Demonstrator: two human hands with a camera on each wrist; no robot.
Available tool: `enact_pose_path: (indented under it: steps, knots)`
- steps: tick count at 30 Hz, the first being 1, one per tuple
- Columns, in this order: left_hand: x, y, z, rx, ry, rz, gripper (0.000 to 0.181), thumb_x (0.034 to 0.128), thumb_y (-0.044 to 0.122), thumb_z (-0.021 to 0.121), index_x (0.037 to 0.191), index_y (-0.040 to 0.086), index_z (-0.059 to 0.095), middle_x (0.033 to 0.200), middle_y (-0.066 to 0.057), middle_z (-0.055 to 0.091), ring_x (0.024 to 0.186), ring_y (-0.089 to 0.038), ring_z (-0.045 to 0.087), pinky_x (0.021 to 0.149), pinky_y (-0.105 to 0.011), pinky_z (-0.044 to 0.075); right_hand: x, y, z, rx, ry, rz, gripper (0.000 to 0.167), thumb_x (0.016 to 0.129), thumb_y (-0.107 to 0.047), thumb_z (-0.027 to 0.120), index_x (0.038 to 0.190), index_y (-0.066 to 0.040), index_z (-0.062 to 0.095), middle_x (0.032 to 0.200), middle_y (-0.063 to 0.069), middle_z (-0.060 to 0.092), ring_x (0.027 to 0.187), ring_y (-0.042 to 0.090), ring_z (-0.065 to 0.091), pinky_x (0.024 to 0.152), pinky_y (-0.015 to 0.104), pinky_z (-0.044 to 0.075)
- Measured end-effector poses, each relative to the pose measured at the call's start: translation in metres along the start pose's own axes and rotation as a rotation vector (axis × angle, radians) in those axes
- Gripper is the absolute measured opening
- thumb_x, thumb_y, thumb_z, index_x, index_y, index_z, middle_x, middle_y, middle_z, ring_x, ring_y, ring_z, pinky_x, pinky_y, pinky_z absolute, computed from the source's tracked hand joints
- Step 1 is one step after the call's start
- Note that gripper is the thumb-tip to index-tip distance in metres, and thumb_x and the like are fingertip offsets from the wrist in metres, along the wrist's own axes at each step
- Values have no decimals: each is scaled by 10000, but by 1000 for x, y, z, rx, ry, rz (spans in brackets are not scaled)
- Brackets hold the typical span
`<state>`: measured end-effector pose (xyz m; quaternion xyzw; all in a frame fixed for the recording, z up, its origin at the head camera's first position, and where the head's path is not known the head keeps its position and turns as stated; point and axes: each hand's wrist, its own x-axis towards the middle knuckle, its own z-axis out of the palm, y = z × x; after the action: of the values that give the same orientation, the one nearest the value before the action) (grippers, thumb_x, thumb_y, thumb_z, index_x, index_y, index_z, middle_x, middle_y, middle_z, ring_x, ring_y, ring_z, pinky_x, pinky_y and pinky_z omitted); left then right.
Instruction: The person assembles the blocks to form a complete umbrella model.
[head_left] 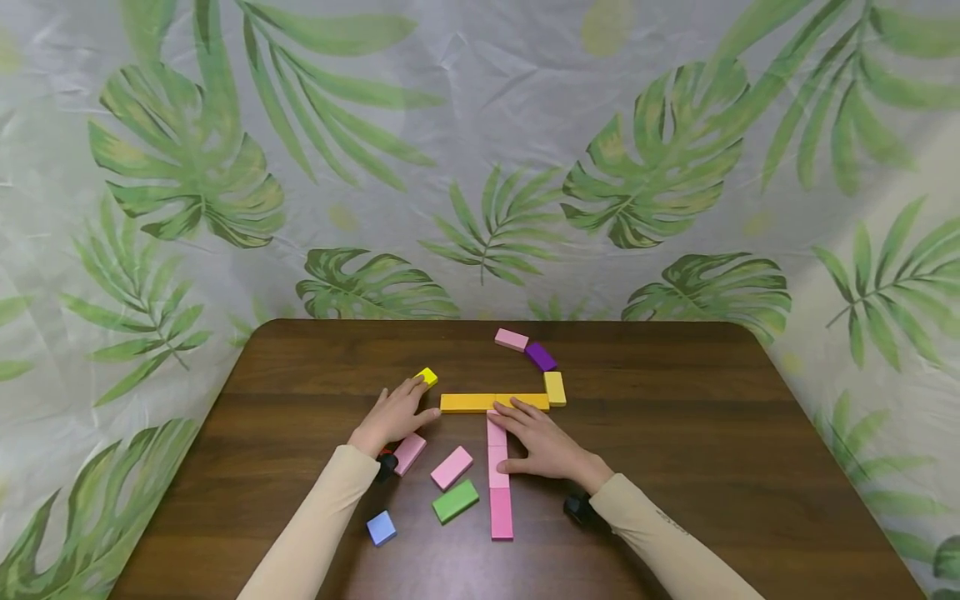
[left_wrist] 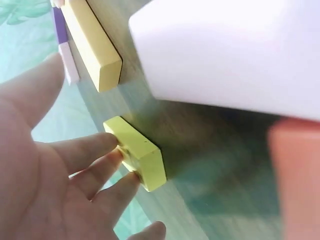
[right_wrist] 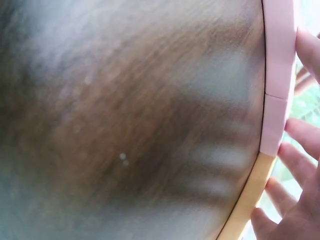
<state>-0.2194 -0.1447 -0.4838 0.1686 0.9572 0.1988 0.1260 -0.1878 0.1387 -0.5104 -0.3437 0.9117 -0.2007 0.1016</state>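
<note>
My left hand (head_left: pixel 392 417) reaches over the table with extended fingers, the fingertips touching a small yellow block (left_wrist: pixel 142 155). The thumb stands apart from it. To the right, my right hand (head_left: pixel 546 443) rests its fingertips on a row of orange blocks (head_left: pixel 467 403) and on the pink blocks (head_left: pixel 497 458) that run down from it, the thumb at the side of the pink line. A darker pink block (head_left: pixel 501 515) ends that line nearest the person. From the right end of the orange row, a pale yellow block (head_left: pixel 554 389), a purple block (head_left: pixel 541 357) and a pink block (head_left: pixel 512 339) curve away.
Loose blocks lie left of the pink line: a pink block (head_left: pixel 452 467), a green block (head_left: pixel 455 502), a blue block (head_left: pixel 382 528) and another pink block (head_left: pixel 409 454) beside the left wrist. A leaf-patterned cloth (head_left: pixel 487 125) hangs behind the brown wooden table (head_left: pixel 712 417).
</note>
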Motion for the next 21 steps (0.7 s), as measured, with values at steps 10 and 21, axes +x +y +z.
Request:
enact_pose_path:
  steps: [10,21]
  knots:
    - [36,12,-4,27,-21,6,571,998,330,500,1421,-40,399,1520,-190,282,1388,-379,247,1065,-639,144,0,-1,0,18,24,-43,793,854,-506,648,1476,-97,375,1534,101,302,1418,359,170,1087,561,208]
    - [72,30,-3,75,-45,-2,569,996,333,507,1445,7,385,1534,-151,272,1410,-337,210,1076,-625,134,-1,1,2,10,27,-31,796,855,-511,640,1486,-115,360,1539,88,295,1418,352,173,1080,566,220]
